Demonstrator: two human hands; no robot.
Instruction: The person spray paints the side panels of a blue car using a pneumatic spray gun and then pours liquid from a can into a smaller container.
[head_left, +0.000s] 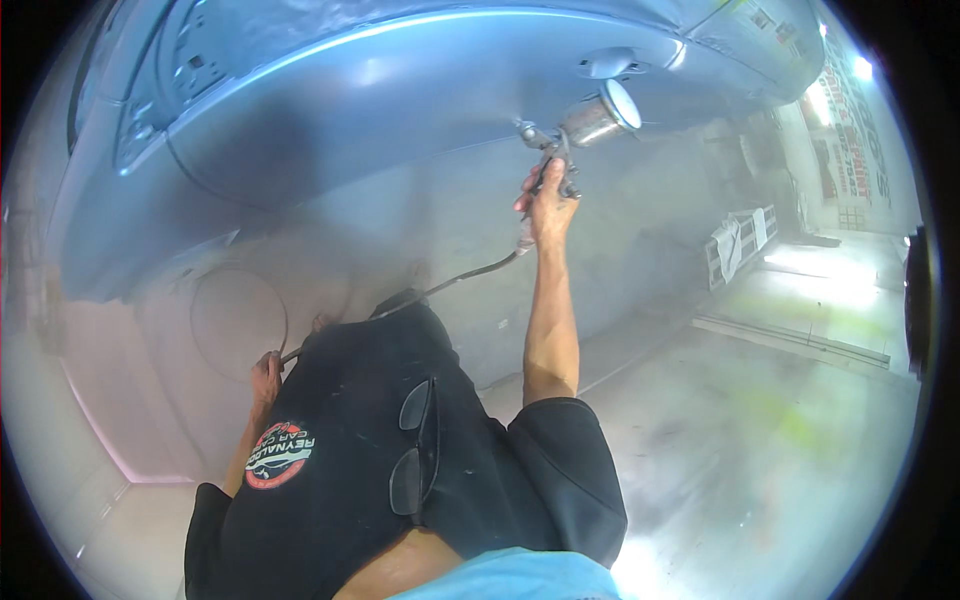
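My right hand point(549, 207) is wrapped round the grip of a paint spray gun point(545, 140), held up close to a blue car panel point(430, 95). A metal cup with a pale lid point(604, 114) sits tilted on the gun. Its nozzle points left along the panel, and a faint mist shows near it. A dark air hose point(465, 276) runs from the gun's grip down past my waist. Low on the left, my left hand point(267, 378) is closed on the hose beside my body. Part of the hose is hidden behind my dark shirt.
A recessed door handle point(612, 63) shows on the panel near the cup. The hose makes a loop point(240, 322) on the left. A slatted rack point(741, 246) with pale cloth stands at the right, near a wall with a banner point(845, 120). Haze blurs the floor.
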